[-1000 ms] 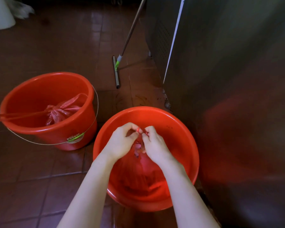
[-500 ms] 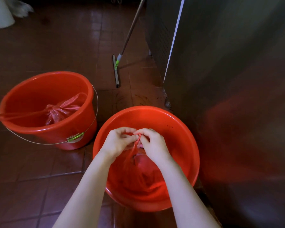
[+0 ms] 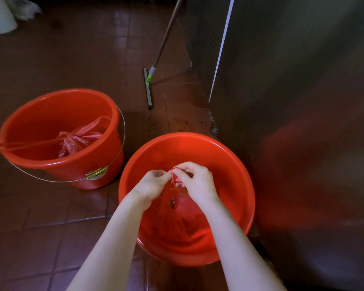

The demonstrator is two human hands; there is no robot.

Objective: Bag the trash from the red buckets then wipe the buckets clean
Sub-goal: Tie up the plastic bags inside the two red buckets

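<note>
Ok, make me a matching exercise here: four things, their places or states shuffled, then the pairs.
1. knotted red bag
2. near red bag
3. floor squeegee
4. wire handle

A. blade on the tiles beside the steel cabinet
B. pinched by left hand and right hand over the near bucket
C. inside the far bucket
D. hanging down the far bucket's front

1-C, 2-B, 3-A, 4-D

Dim, red-tinted light; floor tiles (image 3: pixel 122 32) glint faintly, steel panel (image 3: pixel 303 169) mirrors a soft red blur, edges bow.
</note>
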